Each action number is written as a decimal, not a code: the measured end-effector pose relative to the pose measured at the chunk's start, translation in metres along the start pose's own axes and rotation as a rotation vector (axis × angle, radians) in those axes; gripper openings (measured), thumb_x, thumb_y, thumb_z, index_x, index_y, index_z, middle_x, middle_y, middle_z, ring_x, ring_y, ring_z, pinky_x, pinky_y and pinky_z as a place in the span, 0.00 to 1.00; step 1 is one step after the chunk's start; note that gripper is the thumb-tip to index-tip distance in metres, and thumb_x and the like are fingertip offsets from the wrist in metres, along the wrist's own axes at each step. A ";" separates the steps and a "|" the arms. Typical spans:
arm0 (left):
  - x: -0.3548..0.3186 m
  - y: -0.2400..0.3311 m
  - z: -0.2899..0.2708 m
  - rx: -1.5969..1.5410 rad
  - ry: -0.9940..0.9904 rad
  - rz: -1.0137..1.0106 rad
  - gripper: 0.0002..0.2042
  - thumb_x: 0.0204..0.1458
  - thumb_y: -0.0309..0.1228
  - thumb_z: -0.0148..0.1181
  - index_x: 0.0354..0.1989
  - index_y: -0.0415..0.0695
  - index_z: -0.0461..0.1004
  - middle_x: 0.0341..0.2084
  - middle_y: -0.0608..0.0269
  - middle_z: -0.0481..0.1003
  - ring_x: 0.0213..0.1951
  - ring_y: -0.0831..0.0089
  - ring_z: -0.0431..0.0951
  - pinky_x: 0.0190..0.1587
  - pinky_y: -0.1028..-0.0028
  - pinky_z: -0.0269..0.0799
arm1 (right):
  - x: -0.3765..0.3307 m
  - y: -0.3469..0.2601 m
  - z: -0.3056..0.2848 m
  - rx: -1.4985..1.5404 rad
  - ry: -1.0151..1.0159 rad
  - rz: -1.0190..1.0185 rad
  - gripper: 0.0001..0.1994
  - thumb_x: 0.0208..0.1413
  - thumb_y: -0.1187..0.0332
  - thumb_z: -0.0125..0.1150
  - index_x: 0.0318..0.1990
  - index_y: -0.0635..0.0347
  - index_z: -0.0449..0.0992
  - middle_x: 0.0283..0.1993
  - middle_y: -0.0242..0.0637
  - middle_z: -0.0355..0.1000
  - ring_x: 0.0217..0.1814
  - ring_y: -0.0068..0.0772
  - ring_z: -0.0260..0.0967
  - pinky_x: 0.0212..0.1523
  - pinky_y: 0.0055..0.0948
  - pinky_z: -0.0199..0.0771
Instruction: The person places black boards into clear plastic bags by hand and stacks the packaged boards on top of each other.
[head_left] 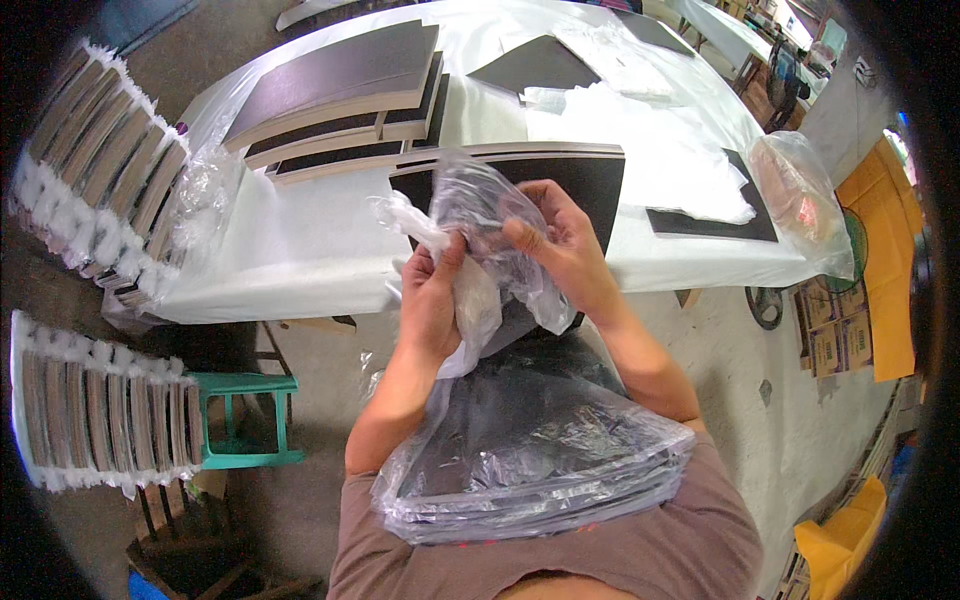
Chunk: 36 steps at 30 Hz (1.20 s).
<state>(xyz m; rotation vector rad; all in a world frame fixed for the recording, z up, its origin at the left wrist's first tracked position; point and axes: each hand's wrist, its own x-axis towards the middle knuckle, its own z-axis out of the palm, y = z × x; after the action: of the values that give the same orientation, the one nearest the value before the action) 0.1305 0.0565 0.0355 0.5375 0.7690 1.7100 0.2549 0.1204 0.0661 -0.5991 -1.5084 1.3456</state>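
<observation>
A clear plastic bag (520,455) holding a stack of flat dark boards rests against my chest. Its open top is bunched up in front of me. My left hand (432,300) grips the gathered plastic neck (420,225) from the left. My right hand (560,240) pinches the crumpled plastic from the right, thumb pressed on it. Both hands hover just above the near edge of a white-covered table (300,260).
Stacks of dark boards (340,90) lie on the table with loose dark sheets (715,225) and plastic film. Rows of bagged board bundles (95,415) stand at my left, one on a green stool (245,420). Yellow bags (880,250) and cartons lie on the right.
</observation>
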 end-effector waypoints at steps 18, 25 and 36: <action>-0.005 0.127 -0.119 0.482 0.695 0.633 0.10 0.42 0.33 0.60 0.24 0.47 0.64 0.11 0.76 0.59 0.13 0.88 0.54 0.14 0.84 0.44 | 0.005 -0.026 -0.082 -0.210 0.017 0.004 0.07 0.41 0.77 0.60 0.30 0.63 0.70 0.25 0.29 0.70 0.25 0.13 0.63 0.27 0.14 0.62; 0.007 0.033 0.023 0.646 -0.361 0.340 0.33 0.24 0.28 0.71 0.46 0.40 0.66 0.47 0.63 0.65 0.48 0.76 0.63 0.51 0.74 0.58 | 0.000 -0.024 -0.024 -0.270 -0.110 0.082 0.04 0.50 0.73 0.52 0.27 0.63 0.67 0.22 0.34 0.69 0.23 0.16 0.62 0.23 0.18 0.62; 0.021 0.004 0.021 0.219 -0.098 0.245 0.09 0.48 0.33 0.52 0.33 0.43 0.66 0.20 0.68 0.67 0.17 0.84 0.64 0.17 0.86 0.57 | 0.004 -0.006 -0.028 -0.616 0.104 -0.422 0.03 0.42 0.74 0.57 0.26 0.62 0.71 0.33 0.36 0.65 0.23 0.28 0.60 0.24 0.22 0.61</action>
<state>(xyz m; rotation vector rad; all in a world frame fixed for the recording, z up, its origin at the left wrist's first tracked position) 0.1372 0.0813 0.0521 0.8902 0.8522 1.8173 0.2799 0.1347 0.0698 -0.6639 -1.8396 0.5120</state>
